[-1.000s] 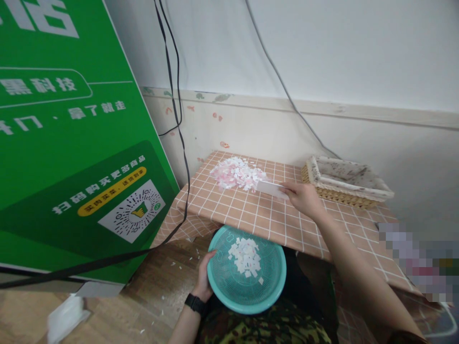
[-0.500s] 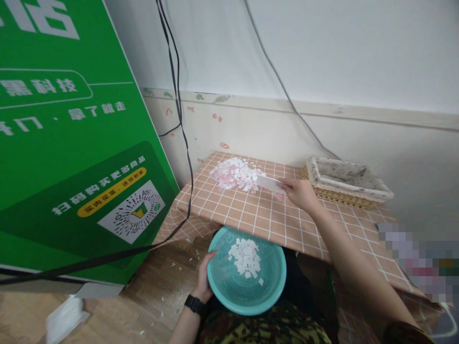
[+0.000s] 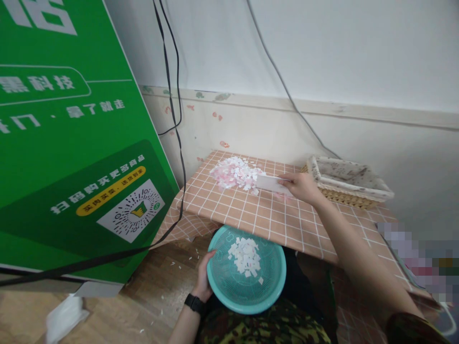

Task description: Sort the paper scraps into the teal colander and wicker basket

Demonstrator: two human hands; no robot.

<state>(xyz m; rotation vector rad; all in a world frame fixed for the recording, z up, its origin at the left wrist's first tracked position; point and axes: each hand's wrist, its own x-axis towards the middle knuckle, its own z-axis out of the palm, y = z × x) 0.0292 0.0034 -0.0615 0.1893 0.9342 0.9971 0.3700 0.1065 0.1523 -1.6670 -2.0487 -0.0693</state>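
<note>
My left hand (image 3: 205, 274) grips the left rim of a round teal plastic colander (image 3: 247, 303), held just below the table's front edge. Inside it lies a heap of small white paper pieces (image 3: 245, 256). Over the table, my right hand (image 3: 303, 186) is closed on the right end of a flat white card (image 3: 269, 183). The card's left end touches or nearly touches the right side of a pile of white and pink paper scraps (image 3: 233, 172). Part of the card is hidden by my fingers.
A checked brown cloth covers the table (image 3: 229, 208). At its back right stands a cloth-lined wicker basket (image 3: 351, 184). A dark strap (image 3: 183, 181) hangs before the left edge, beside a green cabinet (image 3: 89, 143). A white plastic bag (image 3: 66, 317) and paper bits lie on the floor.
The card in my right hand has turned flatter, with its face showing more. My left hand and the colander have hardly moved. The hanging strap has swung slightly left.
</note>
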